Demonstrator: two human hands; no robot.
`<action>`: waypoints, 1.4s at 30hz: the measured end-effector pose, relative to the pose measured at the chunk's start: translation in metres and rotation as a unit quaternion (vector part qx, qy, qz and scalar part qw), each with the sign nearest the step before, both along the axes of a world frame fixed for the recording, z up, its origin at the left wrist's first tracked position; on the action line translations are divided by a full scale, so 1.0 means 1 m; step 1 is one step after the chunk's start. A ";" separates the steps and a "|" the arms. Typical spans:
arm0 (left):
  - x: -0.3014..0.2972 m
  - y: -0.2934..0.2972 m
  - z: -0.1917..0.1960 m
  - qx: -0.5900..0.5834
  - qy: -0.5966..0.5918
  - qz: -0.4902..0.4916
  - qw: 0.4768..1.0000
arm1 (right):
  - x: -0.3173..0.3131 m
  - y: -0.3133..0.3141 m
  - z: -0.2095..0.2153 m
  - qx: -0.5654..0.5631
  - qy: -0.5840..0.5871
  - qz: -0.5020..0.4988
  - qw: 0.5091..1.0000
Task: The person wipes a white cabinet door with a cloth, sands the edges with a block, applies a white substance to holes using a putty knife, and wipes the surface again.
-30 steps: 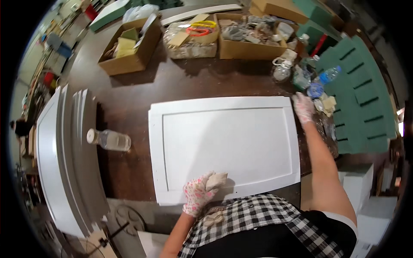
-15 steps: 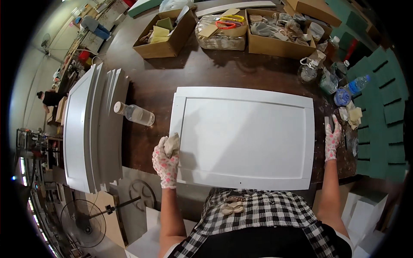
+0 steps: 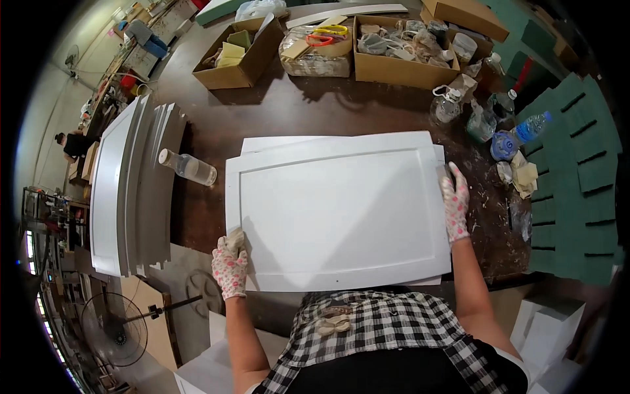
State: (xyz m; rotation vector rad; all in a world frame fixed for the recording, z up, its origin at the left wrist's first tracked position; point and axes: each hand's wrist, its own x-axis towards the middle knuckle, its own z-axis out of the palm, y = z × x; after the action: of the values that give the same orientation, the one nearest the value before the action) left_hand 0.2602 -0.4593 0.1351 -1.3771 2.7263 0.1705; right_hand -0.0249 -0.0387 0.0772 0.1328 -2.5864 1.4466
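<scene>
A white cabinet door panel [image 3: 338, 210] with a recessed middle lies in front of me, slightly turned on top of another white panel [image 3: 266, 142] whose edges show behind it and at its right. My left hand [image 3: 230, 268], in a white glove with pink spots, is closed around a crumpled beige rag [image 3: 235, 238] at the panel's left edge. At the right edge is my right hand [image 3: 457, 205], gloved alike, its fingers stretched along a small greyish flat block [image 3: 443, 176] that it holds, partly hidden.
Grey-white panels [image 3: 131, 190] stand stacked at left, beside a clear bottle [image 3: 189, 167]. Boxes of rags [image 3: 403, 71], scissors [image 3: 321, 38] and several bottles [image 3: 505, 143] line the back and right. Green slotted sheets [image 3: 574, 177] hang at far right. A fan [image 3: 117, 328] stands lower left.
My right hand has moved in from the table to the panel's right edge. The top panel now sits turned, exposing the one beneath. My left hand keeps the rag at the left edge.
</scene>
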 end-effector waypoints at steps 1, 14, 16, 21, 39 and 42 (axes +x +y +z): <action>0.009 -0.002 -0.004 -0.012 0.014 -0.001 1.000 | -0.007 -0.008 0.002 0.025 0.019 0.014 0.999; -0.005 0.007 0.026 0.313 -0.100 -0.316 0.890 | 0.105 -0.041 0.018 -0.034 -0.014 0.013 0.999; 0.014 -0.035 -0.032 0.374 0.079 -0.273 0.883 | 0.134 -0.073 0.028 -0.015 0.009 0.029 0.999; -0.087 -0.108 -0.011 0.148 0.398 -0.384 0.820 | 0.208 -0.159 0.039 0.111 0.072 0.136 0.982; -0.110 -0.154 -0.066 0.192 0.228 -0.312 0.902 | 0.330 -0.259 0.038 0.261 -0.030 0.216 0.941; -0.113 -0.154 -0.071 0.292 0.224 -0.256 0.894 | 0.315 -0.283 0.033 0.263 -0.023 0.206 0.942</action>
State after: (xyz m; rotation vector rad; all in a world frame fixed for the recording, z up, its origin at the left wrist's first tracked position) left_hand 0.1473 -0.6135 0.0641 -0.4743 2.8709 1.2708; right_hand 0.2898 -0.3213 0.1097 0.7541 -3.0458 0.8071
